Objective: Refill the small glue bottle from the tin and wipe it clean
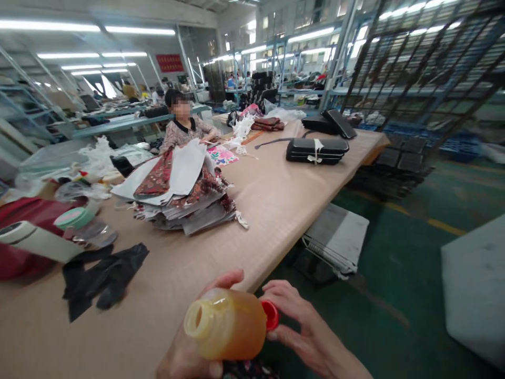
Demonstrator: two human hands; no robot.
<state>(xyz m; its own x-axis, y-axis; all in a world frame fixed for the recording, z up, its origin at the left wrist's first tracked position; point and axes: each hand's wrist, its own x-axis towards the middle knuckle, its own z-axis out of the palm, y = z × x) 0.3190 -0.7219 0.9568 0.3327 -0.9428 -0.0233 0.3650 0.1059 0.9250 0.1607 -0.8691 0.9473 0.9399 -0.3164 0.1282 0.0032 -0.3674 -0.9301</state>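
Note:
A translucent plastic bottle [232, 326] with amber liquid lies tilted in my left hand [181, 347], whose fingers wrap round it from below and behind. Its uncapped mouth points to the left. My right hand [303, 326] pinches a red cap [270, 316] between thumb and fingers, close by the base end of the bottle. Both hands are at the near edge of the brown-covered table [221, 252]. Beyond them stands a stack of patterned fabric and white sheets [181, 195].
On the left lie black gloves or cloth [104, 279], a white flask [39, 242], and a jar with a green lid [84, 223]. Black cases [315, 151] tied with a white strip lie farther back. A person [183, 123] sits across the table. A white-topped stand [335, 237] is at right.

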